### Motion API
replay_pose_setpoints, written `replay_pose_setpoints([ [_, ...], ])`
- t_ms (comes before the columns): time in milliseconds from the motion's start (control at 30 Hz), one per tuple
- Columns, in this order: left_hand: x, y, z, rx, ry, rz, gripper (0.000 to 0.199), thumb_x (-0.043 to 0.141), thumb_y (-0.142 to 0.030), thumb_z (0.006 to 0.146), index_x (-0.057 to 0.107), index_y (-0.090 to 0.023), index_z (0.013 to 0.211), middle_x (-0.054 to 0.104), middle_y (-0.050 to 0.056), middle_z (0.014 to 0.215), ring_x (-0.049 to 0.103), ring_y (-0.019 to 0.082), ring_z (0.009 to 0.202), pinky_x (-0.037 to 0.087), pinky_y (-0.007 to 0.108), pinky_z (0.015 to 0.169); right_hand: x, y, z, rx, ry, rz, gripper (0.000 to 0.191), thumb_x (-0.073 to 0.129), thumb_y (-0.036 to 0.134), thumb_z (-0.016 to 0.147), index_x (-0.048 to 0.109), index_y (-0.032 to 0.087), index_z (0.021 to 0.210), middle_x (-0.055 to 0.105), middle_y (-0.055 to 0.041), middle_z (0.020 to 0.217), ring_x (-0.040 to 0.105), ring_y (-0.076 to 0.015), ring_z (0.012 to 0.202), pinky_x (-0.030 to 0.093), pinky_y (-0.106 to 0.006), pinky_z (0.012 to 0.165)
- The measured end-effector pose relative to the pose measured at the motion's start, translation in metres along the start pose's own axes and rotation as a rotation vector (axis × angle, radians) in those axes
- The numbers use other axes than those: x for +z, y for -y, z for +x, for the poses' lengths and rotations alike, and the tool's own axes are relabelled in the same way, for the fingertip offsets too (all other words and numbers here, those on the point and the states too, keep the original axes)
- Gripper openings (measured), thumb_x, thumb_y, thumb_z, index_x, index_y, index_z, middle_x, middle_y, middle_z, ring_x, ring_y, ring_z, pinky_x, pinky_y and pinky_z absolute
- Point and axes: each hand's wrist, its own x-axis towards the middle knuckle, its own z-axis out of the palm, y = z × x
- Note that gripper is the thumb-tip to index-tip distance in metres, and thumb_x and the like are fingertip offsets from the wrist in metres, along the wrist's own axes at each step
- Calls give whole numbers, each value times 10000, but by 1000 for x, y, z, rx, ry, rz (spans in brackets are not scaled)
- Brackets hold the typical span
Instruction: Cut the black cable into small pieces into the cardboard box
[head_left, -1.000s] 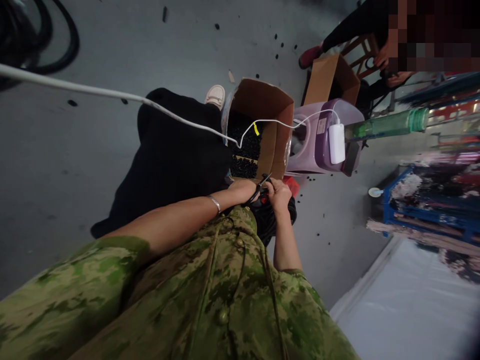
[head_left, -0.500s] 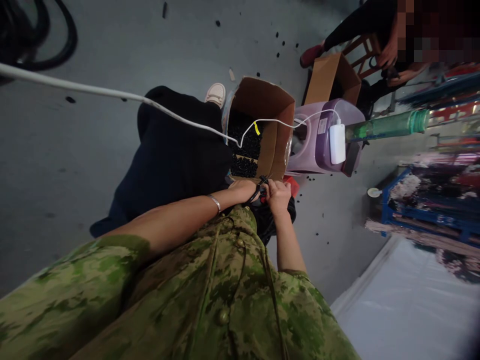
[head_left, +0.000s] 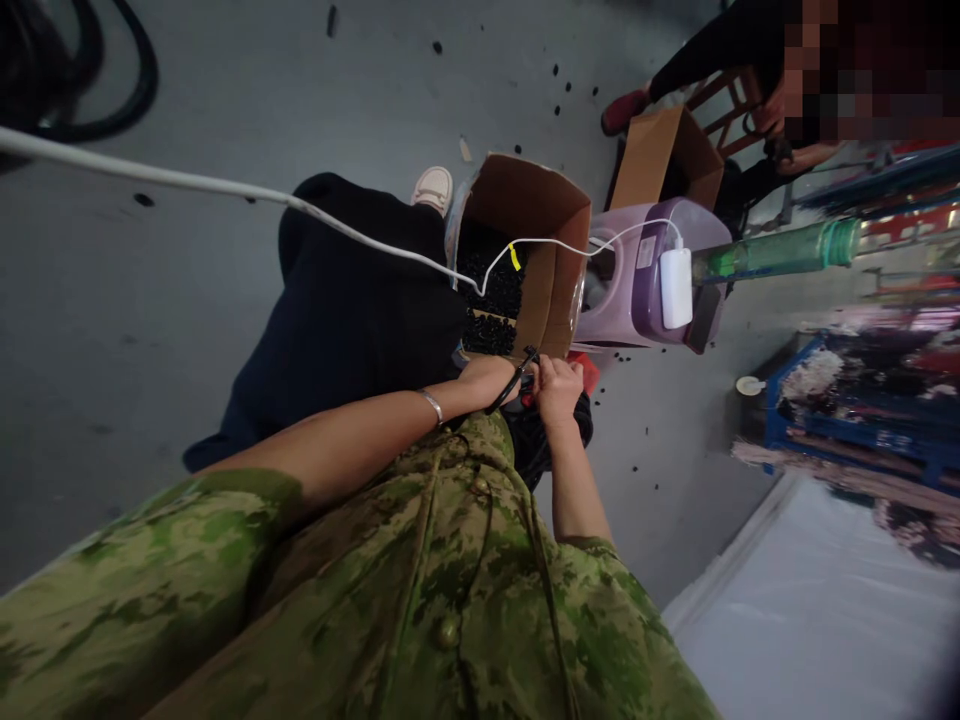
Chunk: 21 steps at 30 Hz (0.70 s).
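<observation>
My left hand (head_left: 489, 380) and my right hand (head_left: 559, 388) are close together at the near edge of an open cardboard box (head_left: 559, 300). A thin black cord-like strip (head_left: 516, 378) runs across the fingers of my left hand, which are closed around it. The fingers of my right hand are bent and pinched together; what lies in them is mostly hidden. Something red shows between the hands, too small to name. Many small black pieces (head_left: 491, 333) lie in the box. Below my right hand hangs a dark bundle of cords (head_left: 531, 445), partly covered by my forearm.
A white cable (head_left: 360, 238) crosses above the box to a white power bank (head_left: 676, 288) on a purple plastic container (head_left: 600, 320). A green bottle (head_left: 787, 250) lies beside it. Another person sits by a second cardboard box (head_left: 646, 160). Small black pieces are scattered on the floor.
The black strip at my left hand has tilted slightly and its end shows more plainly. My fingers have shifted a little; both hands stay at the box edge.
</observation>
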Motion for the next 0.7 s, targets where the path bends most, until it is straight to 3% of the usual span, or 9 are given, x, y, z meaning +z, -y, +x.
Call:
replay_pose_setpoints([
  [100,-3,0,-1,12,-8,16,418,429,-355,903,755,-128,1031,729,161,1096,680,274,1039,506,276,865,7,2,-1,47,-11,20,357,410,374,1005,690,155,1046,659,-94,793,547,-204,756,292,-359,790],
  [267,-3,0,3,-42,85,9,498,436,-456,897,740,-111,1087,711,200,1130,664,327,1084,514,328,879,17,6,-6,189,-38,160,341,463,394,989,717,169,1022,708,-100,856,607,-204,820,341,-337,807],
  [467,1,3,6,-32,111,3,526,441,-473,885,706,-106,1155,696,205,1172,653,333,1108,506,341,899,2,2,-7,202,42,545,355,489,452,959,735,196,963,734,-93,938,649,-213,895,417,-329,843],
  [567,5,7,8,23,82,-14,496,463,-465,873,704,-136,1155,701,186,1171,668,310,1075,505,325,883,-8,-4,-5,288,134,860,393,500,524,923,716,200,870,670,-38,737,598,-178,696,438,-291,684],
  [700,12,12,12,104,37,-43,454,467,-439,871,689,-192,1181,701,142,1194,669,284,1069,497,321,893,-11,-7,-3,493,285,1326,409,606,587,823,668,184,791,456,41,534,350,-95,458,288,-240,462],
])
